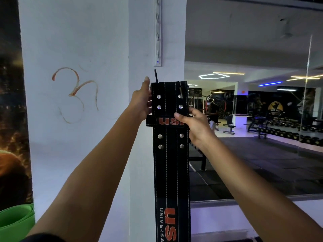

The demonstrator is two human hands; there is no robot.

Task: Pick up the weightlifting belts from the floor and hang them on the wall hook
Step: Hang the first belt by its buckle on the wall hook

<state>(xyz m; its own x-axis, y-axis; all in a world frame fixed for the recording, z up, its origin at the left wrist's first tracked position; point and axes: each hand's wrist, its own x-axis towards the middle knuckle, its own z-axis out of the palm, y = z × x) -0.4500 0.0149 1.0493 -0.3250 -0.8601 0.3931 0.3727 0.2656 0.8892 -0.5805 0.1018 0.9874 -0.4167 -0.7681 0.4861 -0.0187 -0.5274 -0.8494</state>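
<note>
A black weightlifting belt [170, 161] with silver rivets and orange lettering hangs straight down against the white pillar. My left hand [142, 102] grips its top left edge, and my right hand [194, 126] grips its right edge at the loop band. A thin dark hook pin [155, 75] sticks up just above the belt's top left corner. Higher on the pillar runs a white hook rail [158, 32] with several hooks. The belt's buckle end is hidden behind its top.
The white pillar [83, 119] bears an orange painted symbol [75, 91]. A large wall mirror [253, 119] on the right reflects gym benches and dumbbell racks. Green rolled mats [15, 219] sit at lower left beside a dark poster.
</note>
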